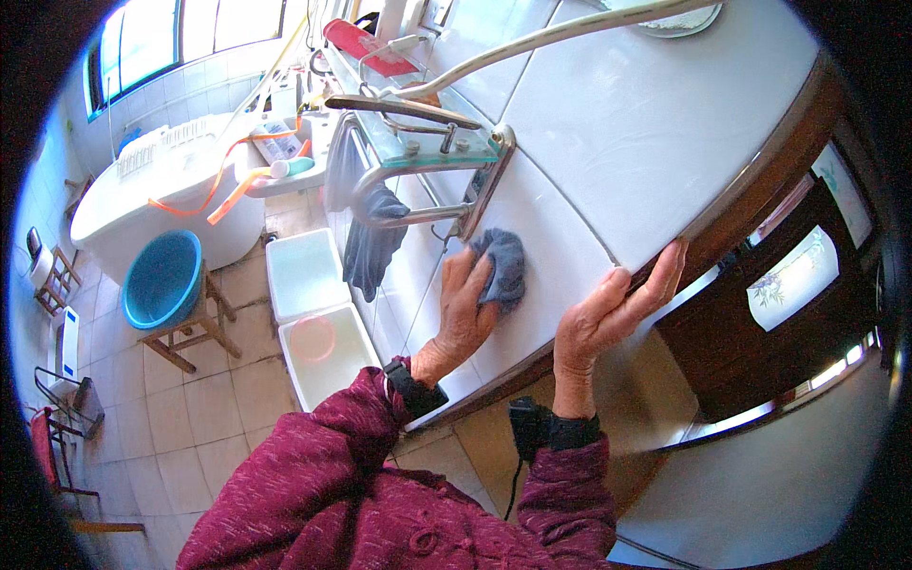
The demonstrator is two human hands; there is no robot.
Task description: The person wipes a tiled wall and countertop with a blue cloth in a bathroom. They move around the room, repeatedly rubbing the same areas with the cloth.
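Note:
My left hand [467, 306] presses a bunched grey-blue cloth [502, 271] against the white wall tiles [548, 235], just below the metal bracket of a glass shelf [427, 142]. Farther right, my right hand [605, 313] lies against the brown wooden edge [712, 221] of the tiled wall, its fingers extended and no object in it. A dark cloth [374, 242] hangs from the shelf's rail, left of my left hand. Above the shelf runs a pale hose [541, 39].
A blue basin [162, 279] stands on a wooden stool [192, 338] at the left. Two white tubs [310, 274] sit on the tiled floor [214, 406] beside the wall. A white bathtub [171, 185] and a washbasin [285, 187] are farther back. A dark door [712, 349] is at the right.

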